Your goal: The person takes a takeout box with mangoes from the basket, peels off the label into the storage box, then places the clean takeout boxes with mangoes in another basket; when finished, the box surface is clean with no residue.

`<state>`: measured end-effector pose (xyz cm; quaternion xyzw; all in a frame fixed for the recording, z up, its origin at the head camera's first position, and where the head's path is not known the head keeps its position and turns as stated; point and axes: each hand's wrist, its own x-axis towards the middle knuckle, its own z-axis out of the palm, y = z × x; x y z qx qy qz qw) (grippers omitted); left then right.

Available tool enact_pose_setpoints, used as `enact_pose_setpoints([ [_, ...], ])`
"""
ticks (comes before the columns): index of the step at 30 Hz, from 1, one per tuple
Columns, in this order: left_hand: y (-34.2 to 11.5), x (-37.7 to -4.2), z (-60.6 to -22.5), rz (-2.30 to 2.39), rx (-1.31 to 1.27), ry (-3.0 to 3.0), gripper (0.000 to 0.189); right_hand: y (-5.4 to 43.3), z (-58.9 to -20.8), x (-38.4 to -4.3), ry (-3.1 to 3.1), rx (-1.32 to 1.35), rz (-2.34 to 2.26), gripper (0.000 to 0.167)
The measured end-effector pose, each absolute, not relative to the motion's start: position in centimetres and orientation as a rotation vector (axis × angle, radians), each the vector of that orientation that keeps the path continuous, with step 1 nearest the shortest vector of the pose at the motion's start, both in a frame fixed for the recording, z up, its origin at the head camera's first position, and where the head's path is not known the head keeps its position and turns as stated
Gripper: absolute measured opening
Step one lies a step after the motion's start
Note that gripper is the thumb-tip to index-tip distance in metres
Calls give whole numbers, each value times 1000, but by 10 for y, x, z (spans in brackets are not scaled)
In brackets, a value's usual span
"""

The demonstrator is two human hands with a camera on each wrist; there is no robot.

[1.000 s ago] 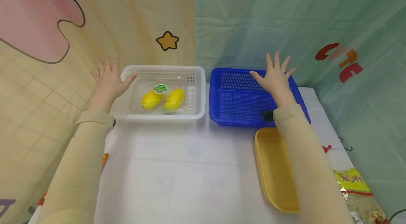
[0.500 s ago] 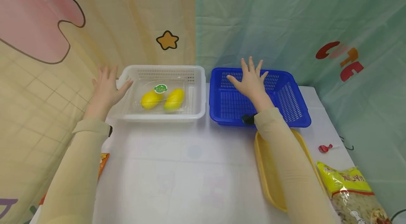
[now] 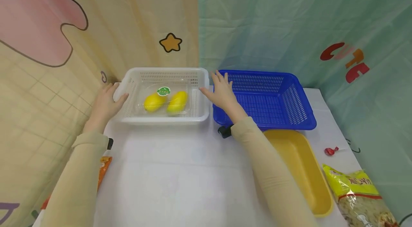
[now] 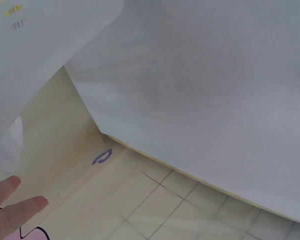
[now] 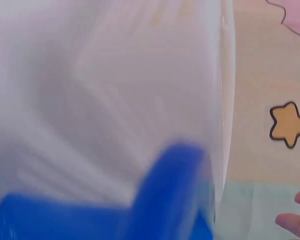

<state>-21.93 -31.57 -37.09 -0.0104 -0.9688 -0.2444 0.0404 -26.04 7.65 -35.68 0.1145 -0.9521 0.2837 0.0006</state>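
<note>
Basket (image 3: 164,120) of yellow fruit (image 3: 177,101) sat between left grip (image 3: 107,102) and right grip (image 3: 222,93), both relaxed and empty, apparently poised for grasping; the next move likely called for curling around its ends.

Head view: soft, even light; white surface (image 3: 180,184) bright, faint shadow beside right sleeve (image 3: 273,169), glints on snack bag (image 3: 362,196). Left wrist: dimmer, greyish. Right wrist: hazy, blue basket (image 5: 165,195) badly blurred.

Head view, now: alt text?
A person's left hand and right hand flank a white basket holding two packaged yellow fruits. A blue basket stands right; nearer are a yellow tray and printed bag.
</note>
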Motion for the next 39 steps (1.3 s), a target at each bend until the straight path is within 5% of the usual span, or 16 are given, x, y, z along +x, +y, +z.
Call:
enact_pose_setpoints([
  [14,-326,-214,-389,-1003,241,-2998,58,23,-376,-254,-3003,374,1288,70],
  [39,-321,-213,-385,-1176,475,-2846,50,-21,-399,-259,-3025,-146,1571,76],
])
